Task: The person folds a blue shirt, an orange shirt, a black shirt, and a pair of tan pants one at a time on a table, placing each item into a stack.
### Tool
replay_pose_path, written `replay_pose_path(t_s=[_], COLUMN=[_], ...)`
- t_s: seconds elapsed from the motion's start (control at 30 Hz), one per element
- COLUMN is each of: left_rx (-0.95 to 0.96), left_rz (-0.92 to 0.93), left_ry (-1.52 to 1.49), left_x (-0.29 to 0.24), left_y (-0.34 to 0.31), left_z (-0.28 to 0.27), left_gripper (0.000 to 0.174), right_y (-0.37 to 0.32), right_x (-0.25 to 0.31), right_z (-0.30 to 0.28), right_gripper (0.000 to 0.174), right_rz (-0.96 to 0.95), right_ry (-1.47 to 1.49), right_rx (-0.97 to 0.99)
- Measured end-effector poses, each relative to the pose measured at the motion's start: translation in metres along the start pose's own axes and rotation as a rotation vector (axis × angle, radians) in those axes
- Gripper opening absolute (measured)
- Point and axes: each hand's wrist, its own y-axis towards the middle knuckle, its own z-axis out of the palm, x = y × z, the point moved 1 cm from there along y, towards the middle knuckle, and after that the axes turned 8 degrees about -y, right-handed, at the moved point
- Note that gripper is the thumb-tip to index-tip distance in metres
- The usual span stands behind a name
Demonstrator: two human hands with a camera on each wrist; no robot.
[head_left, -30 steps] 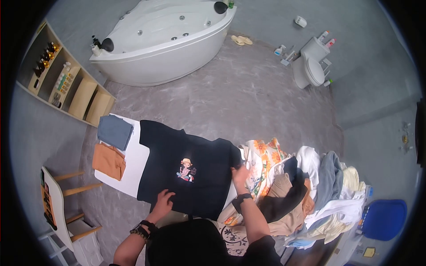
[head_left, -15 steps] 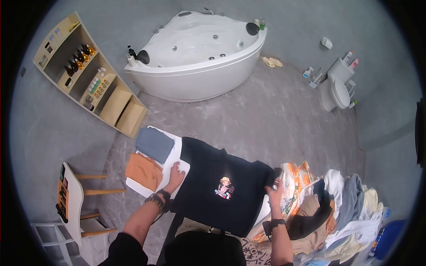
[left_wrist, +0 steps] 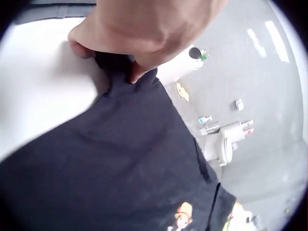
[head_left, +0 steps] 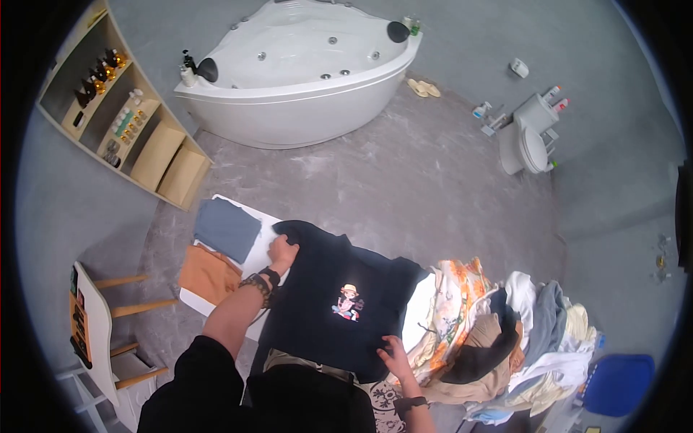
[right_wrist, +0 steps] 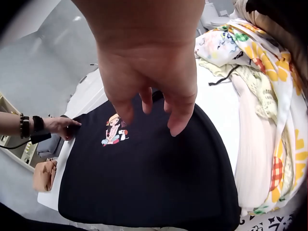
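Observation:
A black T-shirt (head_left: 317,289) with a cartoon figure print (head_left: 349,302) lies spread on the white table (head_left: 256,260). At its far left corner, my left hand (head_left: 283,252) pinches the cloth between thumb and fingers, and the left wrist view shows the gathered black fabric (left_wrist: 118,67) beneath it. My right hand (head_left: 395,359) is over the near right part of the shirt, fingers loosely bent and holding nothing. In the right wrist view its fingertips (right_wrist: 177,126) point down toward the cloth.
Folded grey-blue (head_left: 227,229) and orange-brown (head_left: 209,274) garments lie at the table's left end. A heap of loose clothes (head_left: 505,339) covers the right side, a floral piece (head_left: 458,296) nearest the shirt. A white chair (head_left: 97,325) stands at left; a bathtub (head_left: 289,108) lies beyond.
My left hand has moved from the shirt's near edge to its far left corner and taken hold there. My right hand has come from the right edge toward the near right corner.

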Motion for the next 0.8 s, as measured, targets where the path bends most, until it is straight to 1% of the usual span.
replay_pose_path(t_s=[0.07, 0.1, 0.17, 0.2, 0.23, 0.27, 0.3, 0.33, 0.37, 0.4, 0.43, 0.47, 0.5, 0.53, 0.57, 0.6, 0.63, 0.67, 0.73, 0.77, 0.8], left_rx=[-0.057, -0.056, 0.198, 0.189, 0.121, 0.053, 0.019, 0.029, 0.072, 0.145, 0.477, 0.555, 0.688, 0.63, 0.549, 0.469, 0.386, 0.226, -0.02, -0.076, -0.123], left_rz=[0.19, 0.191, 0.255, 0.254, 0.313, 0.373, 0.425, 0.468, 0.471, 0.551, 0.522, 0.763, 0.797, 0.902, 0.883, 0.865, 0.766, 0.716, 0.672, 0.573, 0.541], left_ry=[0.028, 0.029, -0.605, -0.598, -0.589, -0.58, -0.588, -0.663, -0.654, -0.612, -0.699, -0.54, -0.374, -0.284, -0.304, -0.324, -0.386, -0.368, -0.27, -0.206, -0.134], left_x=[-0.001, -0.001, -0.001, 0.001, -0.013, -0.026, -0.032, -0.036, -0.044, -0.057, -0.057, -0.062, -0.061, -0.059, -0.051, -0.042, -0.027, -0.011, 0.031, 0.054, 0.079], left_y=[-0.002, -0.001, 0.0, -0.001, -0.01, -0.018, -0.021, -0.024, -0.033, -0.049, -0.06, -0.071, -0.08, -0.092, -0.097, -0.103, -0.106, -0.115, -0.132, -0.141, -0.15], left_z=[-0.001, -0.001, -0.005, -0.008, -0.017, -0.022, -0.019, -0.012, -0.007, -0.006, 0.001, 0.003, 0.001, -0.002, -0.003, -0.006, -0.009, -0.014, -0.027, -0.034, -0.039], left_gripper=[0.037, 0.037, 0.02, 0.02, 0.013, 0.014, 0.027, 0.024, 0.021, 0.018, 0.022, 0.035, 0.041, 0.041, 0.038, 0.035, 0.032, 0.032, 0.039, 0.041, 0.045], right_y=[-0.007, -0.01, -0.013, -0.014, -0.015, -0.015, -0.017, -0.019, -0.021, -0.023, -0.024, -0.026, -0.028, -0.031, -0.035, -0.039, -0.045, -0.051, -0.062, -0.065, -0.066], right_x=[0.002, 0.004, 0.004, 0.003, -0.006, -0.013, -0.01, -0.008, -0.007, -0.006, -0.005, -0.007, -0.008, -0.01, -0.012, -0.014, -0.018, -0.024, -0.044, -0.061, -0.064], right_z=[0.002, 0.003, 0.007, 0.01, 0.015, 0.019, 0.021, 0.022, 0.022, 0.023, 0.024, 0.025, 0.025, 0.024, 0.023, 0.021, 0.02, 0.02, 0.024, 0.027, 0.028], right_gripper=[0.039, 0.039, 0.036, 0.036, 0.034, 0.032, 0.029, 0.029, 0.029, 0.028, 0.028, 0.028, 0.028, 0.029, 0.029, 0.032, 0.035, 0.035, 0.044, 0.056, 0.056], right_rz=[0.02, 0.021, 0.089, 0.083, 0.086, 0.09, 0.097, 0.09, 0.102, 0.115, 0.111, 0.105, 0.09, 0.076, 0.072, 0.11, 0.15, 0.147, 0.205, 0.283, 0.283], right_ry=[-0.008, -0.006, -0.002, 0.004, 0.06, 0.117, 0.114, 0.121, 0.109, 0.096, 0.102, 0.103, 0.057, 0.011, 0.009, -0.007, -0.023, -0.022, -0.166, -0.153, -0.149], right_rx=[-0.02, -0.021, -0.08, -0.072, -0.114, -0.156, -0.163, -0.156, -0.148, -0.137, -0.129, -0.117, -0.114, -0.116, -0.116, -0.149, -0.181, -0.182, -0.323, -0.298, -0.296])
